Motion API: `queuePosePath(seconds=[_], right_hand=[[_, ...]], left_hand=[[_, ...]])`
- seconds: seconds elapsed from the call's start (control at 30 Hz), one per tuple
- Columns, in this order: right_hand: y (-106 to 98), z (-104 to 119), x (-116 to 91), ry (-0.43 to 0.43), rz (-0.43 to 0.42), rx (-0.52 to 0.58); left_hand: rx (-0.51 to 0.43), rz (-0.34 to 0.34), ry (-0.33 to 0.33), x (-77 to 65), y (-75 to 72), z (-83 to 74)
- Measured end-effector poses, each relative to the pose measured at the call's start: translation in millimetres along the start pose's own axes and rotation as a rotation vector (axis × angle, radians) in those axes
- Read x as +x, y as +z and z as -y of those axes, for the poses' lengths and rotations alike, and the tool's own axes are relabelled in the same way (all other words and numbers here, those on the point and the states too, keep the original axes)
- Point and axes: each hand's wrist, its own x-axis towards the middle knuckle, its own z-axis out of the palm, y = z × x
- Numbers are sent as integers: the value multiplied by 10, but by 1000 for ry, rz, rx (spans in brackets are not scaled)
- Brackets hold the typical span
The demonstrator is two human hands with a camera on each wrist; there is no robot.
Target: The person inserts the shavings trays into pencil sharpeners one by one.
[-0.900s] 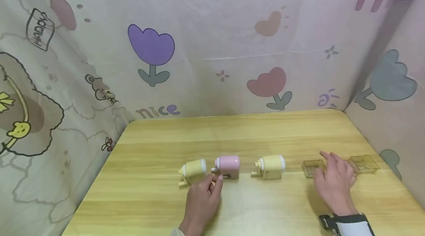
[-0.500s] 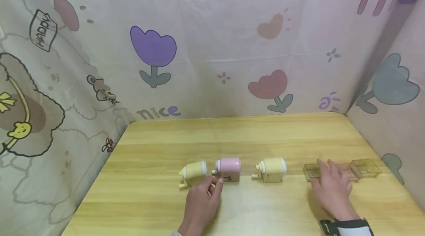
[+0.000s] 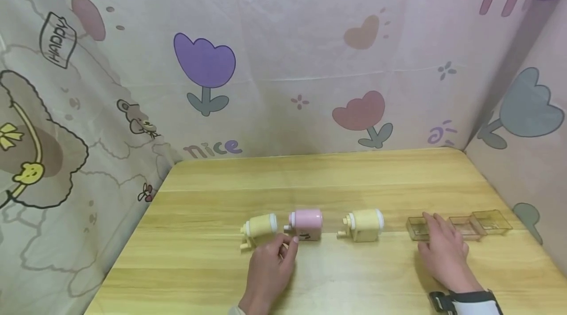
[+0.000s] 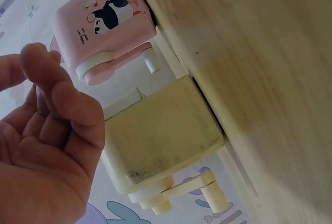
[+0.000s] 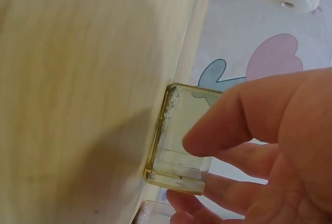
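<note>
My left hand [image 3: 269,266] rests with loosely bent fingers in front of the left yellow pencil sharpener [image 3: 260,225] and the pink pencil sharpener [image 3: 308,224], holding nothing. In the left wrist view, the fingers [image 4: 78,112] stand beside the yellow sharpener body [image 4: 163,136]. At the right, my right hand [image 3: 445,256] grips the leftmost of three see-through shavings drawers [image 3: 416,229]. The right wrist view has the thumb on the near side of this amber drawer [image 5: 179,130] and the other fingers behind it. Part of the drawer is hidden by the hand.
A second yellow sharpener [image 3: 365,225] stands between the hands. Right of my right hand lie a pinkish clear drawer [image 3: 470,230] and a yellowish one [image 3: 492,221], close together near the right edge of the wooden table [image 3: 336,177]. Printed cloth [image 3: 274,59] hangs around the table.
My right hand has come down and slightly left, its thumb now before the leftmost drawer. More of the pinkish drawer shows. The left hand stays in place; the camera view shifted slightly.
</note>
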Motion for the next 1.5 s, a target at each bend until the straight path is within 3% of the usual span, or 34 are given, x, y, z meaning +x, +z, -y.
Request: queuePosePath(seconds=[0.23,0.4,0.77,1.0,1.5], right_hand=[[20,0,9,13,-55,-20],[-20,-3,32,25,-45,-28],[-80,-6,15,27,5,10],[-111,-2,-7,51,95,71],[-81,32,-29,-72,165,73]], left_hand=[[-8,-2,4,4,-16,8],[-7,-12,16,25,-14,6],[-14,-12,13,24,-7,13],[-25,-7,11,23,-15,13],[-38,-92,51,27,-26,22]])
